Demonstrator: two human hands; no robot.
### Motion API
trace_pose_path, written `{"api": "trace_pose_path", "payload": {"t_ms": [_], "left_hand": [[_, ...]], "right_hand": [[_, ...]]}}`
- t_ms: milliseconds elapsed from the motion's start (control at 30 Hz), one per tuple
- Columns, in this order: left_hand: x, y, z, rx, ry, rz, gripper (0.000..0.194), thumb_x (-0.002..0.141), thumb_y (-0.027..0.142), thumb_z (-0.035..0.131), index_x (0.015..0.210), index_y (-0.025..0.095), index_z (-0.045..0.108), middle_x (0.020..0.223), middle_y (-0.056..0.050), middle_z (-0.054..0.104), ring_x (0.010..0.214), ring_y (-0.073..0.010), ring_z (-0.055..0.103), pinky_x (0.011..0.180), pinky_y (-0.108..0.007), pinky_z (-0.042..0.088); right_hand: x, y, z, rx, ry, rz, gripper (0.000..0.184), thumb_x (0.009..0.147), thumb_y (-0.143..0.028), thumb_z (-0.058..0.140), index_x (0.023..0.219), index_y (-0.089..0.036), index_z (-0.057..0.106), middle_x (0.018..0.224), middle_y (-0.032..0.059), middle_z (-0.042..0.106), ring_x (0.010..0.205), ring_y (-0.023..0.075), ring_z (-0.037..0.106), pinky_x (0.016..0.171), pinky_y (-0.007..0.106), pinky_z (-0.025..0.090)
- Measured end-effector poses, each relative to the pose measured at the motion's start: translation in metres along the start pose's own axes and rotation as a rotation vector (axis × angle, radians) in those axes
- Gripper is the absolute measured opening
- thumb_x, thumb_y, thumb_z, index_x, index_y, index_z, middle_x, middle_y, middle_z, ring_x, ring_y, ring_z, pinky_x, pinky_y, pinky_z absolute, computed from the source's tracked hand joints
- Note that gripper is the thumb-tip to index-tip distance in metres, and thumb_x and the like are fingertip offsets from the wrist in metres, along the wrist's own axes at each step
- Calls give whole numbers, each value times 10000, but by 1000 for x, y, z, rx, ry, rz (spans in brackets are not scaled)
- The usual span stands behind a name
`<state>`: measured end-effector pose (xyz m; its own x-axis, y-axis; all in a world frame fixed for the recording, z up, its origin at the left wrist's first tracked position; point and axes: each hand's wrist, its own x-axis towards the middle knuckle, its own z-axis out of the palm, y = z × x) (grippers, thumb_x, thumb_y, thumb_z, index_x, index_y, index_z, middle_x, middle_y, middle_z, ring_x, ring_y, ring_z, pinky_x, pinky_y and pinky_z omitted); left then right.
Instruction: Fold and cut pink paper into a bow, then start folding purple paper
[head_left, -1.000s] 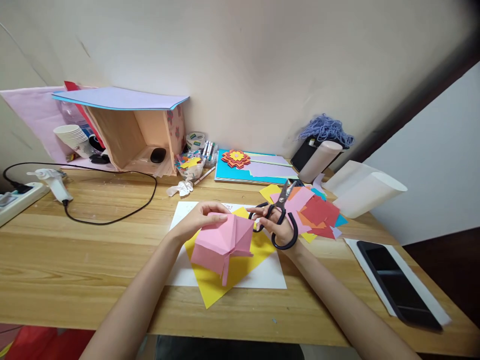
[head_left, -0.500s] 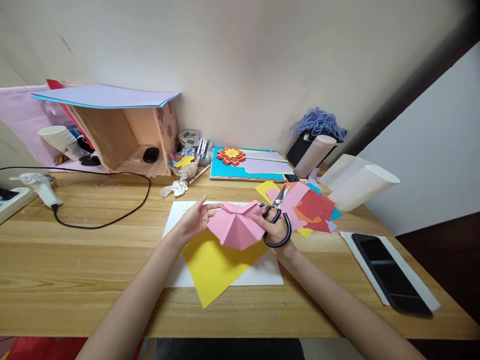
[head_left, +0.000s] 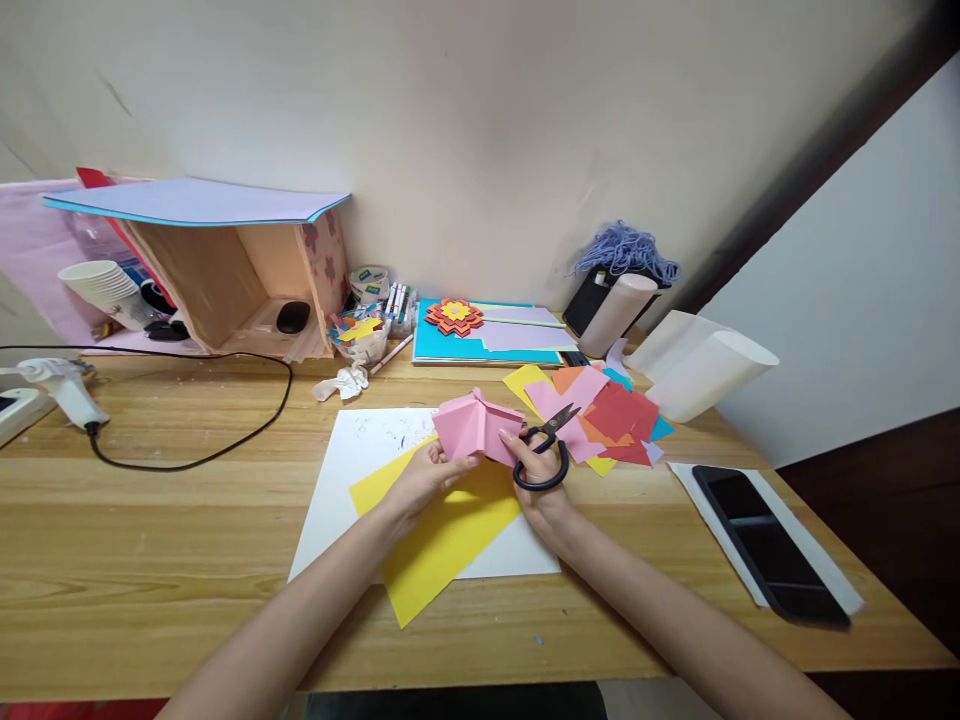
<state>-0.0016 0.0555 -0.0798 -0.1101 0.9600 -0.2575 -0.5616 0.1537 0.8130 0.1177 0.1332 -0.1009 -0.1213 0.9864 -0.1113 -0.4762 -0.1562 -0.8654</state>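
A creased piece of pink paper is held up between both hands above the desk. My left hand pinches its lower left edge between thumb and fingers. With thumb and fingertips, my right hand grips the paper's right side. Black-handled scissors also hang in that right hand, their blades pointing up and right, away from the paper. Beneath the hands lies a yellow paper sheet, resting on a white sheet.
Coloured paper scraps are piled to the right, near a phone. A layered paper flower lies on blue paper at the back. A glue gun with its cable sits left, before an open box.
The pink paper has turned, so its folds face differently and its gathered part points up. My left hand has moved right and under its lower edge. The scissors stay in my right hand.
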Motion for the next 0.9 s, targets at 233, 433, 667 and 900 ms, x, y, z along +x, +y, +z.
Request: {"api": "trace_pose_path", "payload": {"t_ms": [233, 433, 667, 900], "left_hand": [[4, -2, -6, -101, 235, 126, 186, 613, 275, 689, 703, 145, 591, 708, -12, 595, 704, -114, 545, 730, -236, 436], [-8, -16, 15, 220, 165, 181, 168, 681, 243, 590, 822, 154, 566, 774, -23, 574, 757, -160, 534, 679, -263, 442], [-7, -4, 10, 450, 362, 267, 341, 707, 382, 615, 929, 130, 562, 841, -53, 607, 779, -181, 542, 691, -269, 415], [-10, 12, -3, 580, 419, 316, 152, 713, 259, 512, 597, 175, 464, 551, 31, 434, 544, -117, 398, 503, -230, 320]], "right_hand": [[0, 7, -2, 14, -7, -18, 380, 460, -200, 800, 660, -179, 478, 676, -50, 515, 652, 82, 546, 659, 211, 468], [-4, 1, 2, -37, -97, -13, 297, 533, -259, 769, 694, -185, 530, 712, 0, 596, 665, 145, 588, 650, 281, 508], [-13, -1, 2, -96, -190, 41, 341, 545, -270, 783, 713, -198, 494, 694, -19, 602, 642, 145, 608, 572, 254, 522], [-3, -11, 0, 36, -236, 246, 357, 575, -369, 775, 700, -172, 505, 765, 51, 674, 578, 150, 641, 533, 253, 522]]}}
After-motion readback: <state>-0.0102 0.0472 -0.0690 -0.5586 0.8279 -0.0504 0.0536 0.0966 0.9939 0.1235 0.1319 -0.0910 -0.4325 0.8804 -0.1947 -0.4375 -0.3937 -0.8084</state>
